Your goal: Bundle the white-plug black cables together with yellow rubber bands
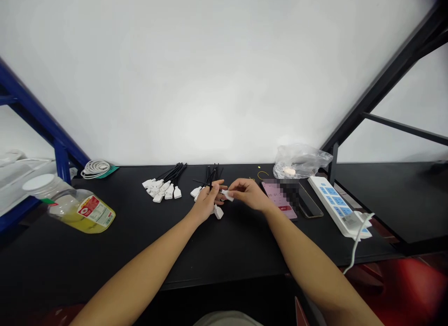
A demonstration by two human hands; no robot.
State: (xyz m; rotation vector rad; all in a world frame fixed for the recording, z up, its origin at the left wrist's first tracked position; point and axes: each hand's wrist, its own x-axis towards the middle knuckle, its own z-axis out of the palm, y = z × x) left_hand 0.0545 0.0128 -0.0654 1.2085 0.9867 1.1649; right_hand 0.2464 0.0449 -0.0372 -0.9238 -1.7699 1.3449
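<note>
Black workbench top seen from above, with a white wall behind its far edge. Centre: the left hand is clenched around a bundle of black cables, whose white plugs splay out below and beside the fist. The right hand is closed in a pinch on a single white plug at the bundle's right side; exactly how its fingers lie on the plug is partly hidden. To the left of the hands, well apart from them near the far edge, a second group of white plugs lies gathered on the table, its black leads fanning toward the wall. So one group rests untouched while the other is in hand. Just right of the right hand lies a smartphone with a pink screen, partly pixelated, and beyond it a crumpled clear plastic bag. A white power strip with blue switches sits near the right edge. A plastic jar of yellow liquid lies tilted at the left edge, and a coiled white cable rests at the far left corner.
</note>
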